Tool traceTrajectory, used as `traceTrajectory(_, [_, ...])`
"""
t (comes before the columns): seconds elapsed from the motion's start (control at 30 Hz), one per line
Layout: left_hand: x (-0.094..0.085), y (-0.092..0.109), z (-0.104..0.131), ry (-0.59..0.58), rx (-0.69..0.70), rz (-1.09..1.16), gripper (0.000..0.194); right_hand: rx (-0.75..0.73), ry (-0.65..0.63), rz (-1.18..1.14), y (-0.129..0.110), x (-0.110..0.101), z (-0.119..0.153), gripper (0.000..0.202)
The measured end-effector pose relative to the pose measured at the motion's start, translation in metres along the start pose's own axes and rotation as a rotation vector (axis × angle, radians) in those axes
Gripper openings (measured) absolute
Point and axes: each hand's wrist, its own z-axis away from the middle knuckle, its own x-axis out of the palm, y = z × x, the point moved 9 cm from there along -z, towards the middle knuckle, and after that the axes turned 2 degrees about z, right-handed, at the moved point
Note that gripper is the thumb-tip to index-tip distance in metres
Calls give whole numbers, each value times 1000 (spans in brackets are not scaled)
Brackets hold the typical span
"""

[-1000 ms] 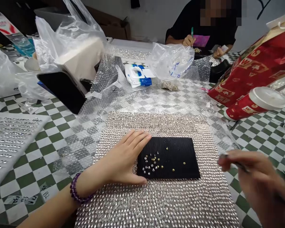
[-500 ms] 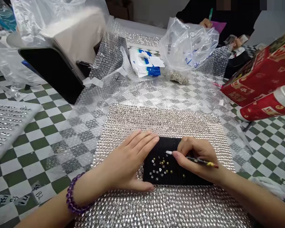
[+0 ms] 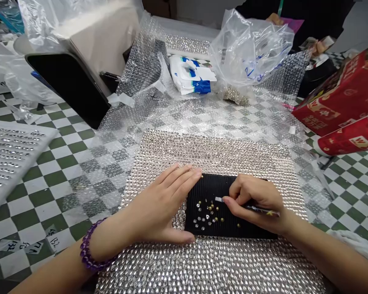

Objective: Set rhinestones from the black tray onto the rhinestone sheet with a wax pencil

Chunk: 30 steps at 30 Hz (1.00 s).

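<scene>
Right hand (image 3: 257,202) grip: white-tipped pencil (image 3: 248,207); black ribbed tray (image 3: 230,226).

A clear plastic bag (image 3: 251,49) lies beside a blue-white wipes pack (image 3: 191,75).

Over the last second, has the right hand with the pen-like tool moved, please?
Yes. The right hand has come in from beyond the right edge of the black ribbed rectangular tray and now rests over it, its white-tipped pen-like tool above the small loose beads.
</scene>
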Motion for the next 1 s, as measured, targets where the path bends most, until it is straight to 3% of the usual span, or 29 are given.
traceTrajectory(0.57, [1,-2,0,-11,-19,5,128,-9,25,0,-2,-2,2,33])
traceTrajectory(0.67, [1,-2,1,-14,-18,-13,128,89,203,-62,6,-27,4,34])
traceTrajectory(0.87, [-2,-1,0,12,-2,-70,129,112,768,159,32,-117,35,35])
traceTrajectory(1.0, [-3,0,0,41,20,-109,127,151,833,459,55,-137,62,34])
